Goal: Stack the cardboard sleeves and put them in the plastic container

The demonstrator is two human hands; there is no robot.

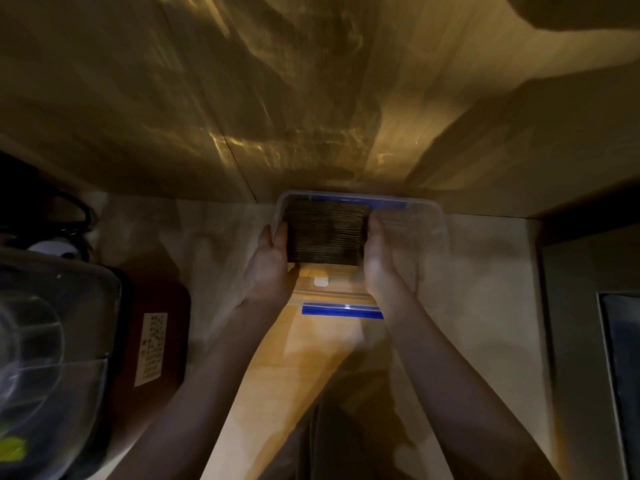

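Stacked cardboard sleeves go into a clear plastic container, pressed between two bare hands.

Head view: the left hand (270, 268) and right hand (381, 265) clamp the stack of cardboard sleeves (327, 233) from either side, palms flat against its ends, with the dark ribbed edges of the sleeves facing up between them. The stack sits low inside the plastic container (429, 216) with blue latches, hard against its left wall just beyond the left fingers (280, 233), and the bay to the right of the right hand is unfilled (whether the sleeves rest on the floor of the box cannot be told in this dim light). Stacking looks complete and placing nearly so; letting go remains. A blue-edged lid (343, 311) lies below the wrists on the wooden counter (311, 344).
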